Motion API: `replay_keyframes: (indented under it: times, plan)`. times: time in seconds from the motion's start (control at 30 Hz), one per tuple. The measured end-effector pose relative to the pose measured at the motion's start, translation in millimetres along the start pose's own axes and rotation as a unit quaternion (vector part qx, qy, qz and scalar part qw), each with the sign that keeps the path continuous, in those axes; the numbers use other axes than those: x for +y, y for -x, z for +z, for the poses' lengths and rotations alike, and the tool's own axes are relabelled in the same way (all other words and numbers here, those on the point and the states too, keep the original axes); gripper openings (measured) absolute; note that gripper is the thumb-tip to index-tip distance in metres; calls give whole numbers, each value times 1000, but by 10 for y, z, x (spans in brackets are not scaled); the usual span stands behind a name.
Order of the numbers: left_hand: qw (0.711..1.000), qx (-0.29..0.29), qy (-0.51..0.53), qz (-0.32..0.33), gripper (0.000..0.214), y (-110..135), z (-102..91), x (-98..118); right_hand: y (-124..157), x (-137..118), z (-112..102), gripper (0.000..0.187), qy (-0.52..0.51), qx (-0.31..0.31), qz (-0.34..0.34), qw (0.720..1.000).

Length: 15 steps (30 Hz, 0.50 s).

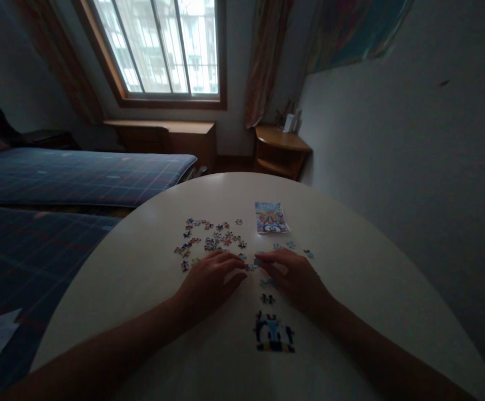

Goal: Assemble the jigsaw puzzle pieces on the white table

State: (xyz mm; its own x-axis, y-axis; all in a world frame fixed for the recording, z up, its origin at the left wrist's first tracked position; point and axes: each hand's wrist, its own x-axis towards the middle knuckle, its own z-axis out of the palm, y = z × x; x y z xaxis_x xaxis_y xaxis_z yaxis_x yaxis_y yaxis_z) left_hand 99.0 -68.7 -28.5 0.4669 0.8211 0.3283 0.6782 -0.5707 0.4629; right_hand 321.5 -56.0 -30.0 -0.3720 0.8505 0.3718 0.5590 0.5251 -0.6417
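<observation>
My left hand rests low over the table, fingers stretched out and thumb apart. Its fingertips lie beside small light puzzle pieces. Facing it, my right hand pinches a light-blue puzzle piece, partly covered by the fingers. Several loose puzzle pieces are scattered beyond my left hand. Below my right hand lie a dark puzzle piece and a joined block of puzzle pieces with a blue, white and black character's face.
A colourful picture card lies farther back on the round white table. More pale-blue pieces sit near my right hand. A bed stands left, a wall right, and a corner cabinet behind.
</observation>
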Motion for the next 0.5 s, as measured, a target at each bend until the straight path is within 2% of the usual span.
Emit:
replay_keyframes:
  times: [0.07, 0.13, 0.23, 0.37, 0.5]
  plan:
    - [994, -19, -85, 69, 21, 35, -13, -2, -24, 11, -16, 21, 21, -4, 2, 1000]
    - [986, -48, -131, 96, 24, 47, -28, 0, -74, 12, -28, 21, 40, -21, 0, 999]
    - [979, -78, -150, 112, 24, 37, -46, -2, -186, 16, -20, 21, 43, -46, 1, 998]
    - [974, -93, -168, 123, 25, 30, -49, -13, -301, 24, 50, 21, 24, -32, 21, 999]
    - [969, -106, -185, 126, 27, 37, -37, -29, -293, 11, 120, 20, 32, -21, 30, 999]
